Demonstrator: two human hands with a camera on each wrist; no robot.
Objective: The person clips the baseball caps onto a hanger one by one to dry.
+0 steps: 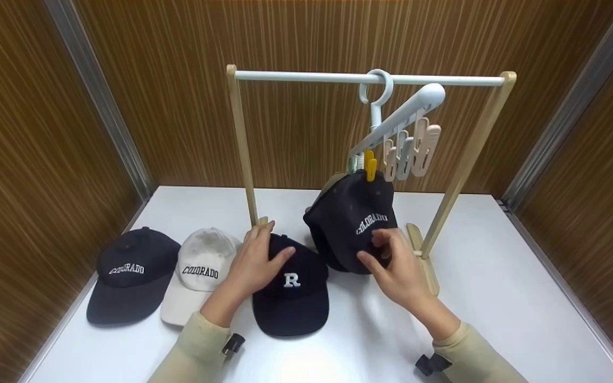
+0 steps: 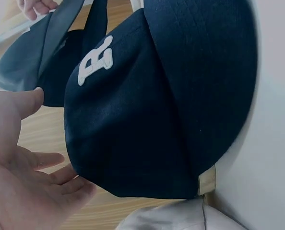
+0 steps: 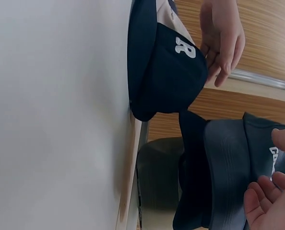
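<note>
A black cap with a white R (image 1: 290,306) sits on the white table. My left hand (image 1: 257,263) is at the left side of its crown, fingers loosely extended; in the left wrist view the fingertips (image 2: 82,188) reach the crown's edge without curling round it. To the right, a dark COLORADO cap (image 1: 346,215) hangs tilted from a white clip hanger (image 1: 405,114), a yellow clip (image 1: 371,167) at its top. My right hand (image 1: 399,268) is in front of that cap below the lettering, thumb and fingers apart; whether it touches the cloth, I cannot tell.
Left on the table lie a dark COLORADO cap (image 1: 131,298) and a cream COLORADO cap (image 1: 205,258). An olive cap (image 3: 157,175) hangs behind the dark one. Spare clips (image 1: 405,154) dangle from the hanger. The rack has a white bar (image 1: 301,77) and wooden posts (image 1: 466,170).
</note>
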